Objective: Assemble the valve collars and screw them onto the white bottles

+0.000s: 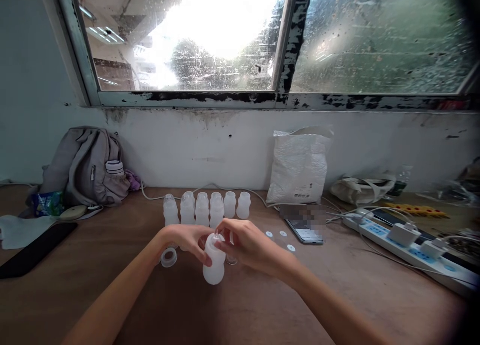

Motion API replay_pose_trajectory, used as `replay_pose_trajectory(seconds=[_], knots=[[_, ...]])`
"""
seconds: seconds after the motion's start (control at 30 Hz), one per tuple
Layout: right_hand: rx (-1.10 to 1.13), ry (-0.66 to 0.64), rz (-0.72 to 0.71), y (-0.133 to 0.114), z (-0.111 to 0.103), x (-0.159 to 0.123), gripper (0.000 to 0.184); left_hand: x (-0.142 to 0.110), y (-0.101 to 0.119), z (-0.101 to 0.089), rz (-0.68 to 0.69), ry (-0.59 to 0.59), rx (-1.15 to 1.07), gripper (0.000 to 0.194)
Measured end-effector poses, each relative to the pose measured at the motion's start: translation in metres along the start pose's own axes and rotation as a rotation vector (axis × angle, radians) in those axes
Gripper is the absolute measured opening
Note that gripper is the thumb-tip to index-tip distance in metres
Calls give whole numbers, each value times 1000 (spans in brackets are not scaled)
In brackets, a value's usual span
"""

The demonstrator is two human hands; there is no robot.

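My left hand (190,240) is closed around a frosted white bottle (214,271) with a narrowed waist, tilted slightly above the table. At the bottle's mouth, my right hand (243,242) pinches with thumb and fingers; what lies between them is too small to make out. Behind my hands stands a row of several similar frosted bottles (202,208), partly hidden by my fingers. A translucent ring (169,257) lies beside my left wrist, and a clear round piece (232,260) shows under my right hand. Several small white discs (283,233) lie to the right.
A phone (303,227) lies beyond the discs, before a white padded bag (300,167). At the right, a power strip (408,250) trails cables. A grey backpack (86,170) and a black flat case (37,249) are on the left. A wall and window close the back.
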State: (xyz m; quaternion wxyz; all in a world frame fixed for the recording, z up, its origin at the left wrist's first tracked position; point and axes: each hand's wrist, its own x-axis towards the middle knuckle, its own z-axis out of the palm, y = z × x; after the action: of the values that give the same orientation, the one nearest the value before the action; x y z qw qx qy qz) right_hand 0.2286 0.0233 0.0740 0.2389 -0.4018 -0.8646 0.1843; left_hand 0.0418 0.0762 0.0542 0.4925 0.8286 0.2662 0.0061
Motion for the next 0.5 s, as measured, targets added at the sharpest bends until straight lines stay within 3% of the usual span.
replay_pose_trajectory(seconds=[0.17,0.33,0.5], knots=[[312,64,38,8,-24,-1,24,-4,9,-1,143,139,-272,53],[516,61,57,17,-33,2,28,-4,17,0,110,304,-111,44],[605,-4,99,24,-33,5,31,-6,20,0,71,343,-72,42]])
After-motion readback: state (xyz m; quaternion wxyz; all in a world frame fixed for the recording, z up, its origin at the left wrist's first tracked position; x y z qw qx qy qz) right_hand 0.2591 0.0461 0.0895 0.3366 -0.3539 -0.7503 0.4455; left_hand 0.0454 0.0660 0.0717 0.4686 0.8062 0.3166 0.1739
